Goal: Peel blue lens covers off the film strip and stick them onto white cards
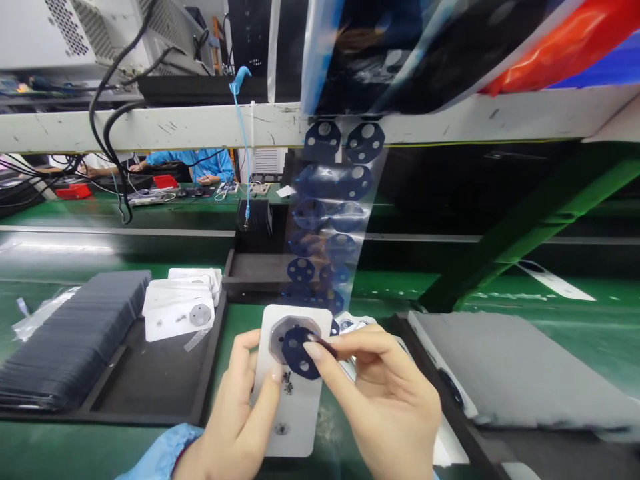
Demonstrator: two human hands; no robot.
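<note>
Hands at table: left hand [240,413] grasps white socket plate [295,380]; right hand [385,400] pinches blue sticker [299,353] onto it, not yet pressed flat.

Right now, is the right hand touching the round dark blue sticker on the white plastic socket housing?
Touching. The head view shows the right hand with its fingertips pressed on the round dark blue sticker over the white plastic socket housing.

A hanging strip of blue discs [327,220] is dangling just behind the hands, blocking the way forward. Trays are crowding both sides: a black tray [150,380] left, a grey pad [515,367] right.
</note>
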